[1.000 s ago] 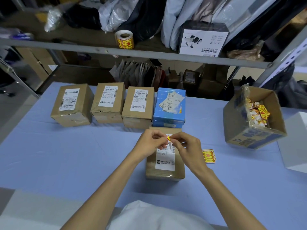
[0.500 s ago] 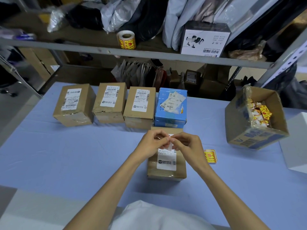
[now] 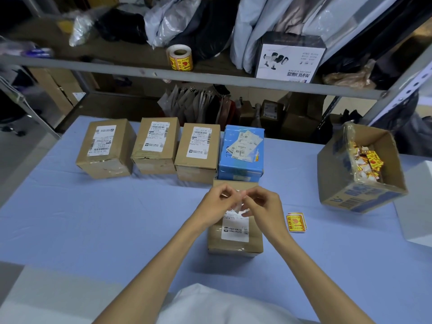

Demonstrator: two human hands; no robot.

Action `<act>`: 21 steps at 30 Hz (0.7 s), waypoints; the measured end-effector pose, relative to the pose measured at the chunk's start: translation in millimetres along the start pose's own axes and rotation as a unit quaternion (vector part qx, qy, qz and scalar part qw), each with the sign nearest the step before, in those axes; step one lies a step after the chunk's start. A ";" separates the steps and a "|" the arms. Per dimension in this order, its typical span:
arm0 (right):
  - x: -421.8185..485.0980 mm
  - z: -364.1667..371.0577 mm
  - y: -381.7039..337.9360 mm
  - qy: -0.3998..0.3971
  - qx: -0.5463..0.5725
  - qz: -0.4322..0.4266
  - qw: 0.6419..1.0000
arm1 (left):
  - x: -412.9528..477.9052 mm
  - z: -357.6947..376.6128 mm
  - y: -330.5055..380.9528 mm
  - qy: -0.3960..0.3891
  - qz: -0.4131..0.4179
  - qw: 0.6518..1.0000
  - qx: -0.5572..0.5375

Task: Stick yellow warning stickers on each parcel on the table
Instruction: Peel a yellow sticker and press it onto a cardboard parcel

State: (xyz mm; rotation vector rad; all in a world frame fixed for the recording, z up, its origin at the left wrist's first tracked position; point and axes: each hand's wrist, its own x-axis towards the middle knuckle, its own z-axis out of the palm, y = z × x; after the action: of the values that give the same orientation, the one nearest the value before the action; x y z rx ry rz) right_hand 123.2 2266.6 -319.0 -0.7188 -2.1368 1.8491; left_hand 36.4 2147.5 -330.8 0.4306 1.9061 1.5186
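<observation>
Grip, head view: my left hand and right hand both pinch a pale slip at the fingertips, directly above the near parcel. I take the slip to be a sticker on its backing. Its yellow face does not show, so I cannot tell how far the two are parted.

Procedure, as I judge it: hold the backing in one hand, draw the sticker off slowly with the other, and keep the adhesive off the fingers. Lay it on bare cardboard of the near parcel, clear of the white label, and press from one edge across to avoid creases.

Count: five parcels on the table.
- One near parcel.
- Behind it, a row of four: three brown parcels and one blue parcel.
- Just right of the near parcel, a loose sticker, possibly two stacked.
- Further right, one open carton holding a heap of stickers, too many to count.
- Beyond the row, one sticker roll on the shelf.
</observation>
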 end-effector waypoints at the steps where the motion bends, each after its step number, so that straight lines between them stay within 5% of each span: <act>1: -0.7 1.6 -0.5 -0.002 0.000 -0.002 1.000 | 0.0 0.6 -1.3 0.000 0.005 1.000 0.000; 14: 2.3 8.2 -2.2 0.006 0.041 0.019 0.999 | 0.2 8.4 -1.2 0.010 -0.039 0.996 -0.077; 21: 5.9 1.4 -0.9 0.061 0.083 0.076 0.992 | 7.8 -4.5 -9.8 0.155 -0.086 0.984 -0.031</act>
State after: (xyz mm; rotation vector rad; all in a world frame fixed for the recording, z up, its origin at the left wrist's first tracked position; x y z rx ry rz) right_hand 117.3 2268.2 -319.3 -0.9528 -1.8735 1.9738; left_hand 29.1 2146.3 -341.8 -0.0030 2.0630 1.5953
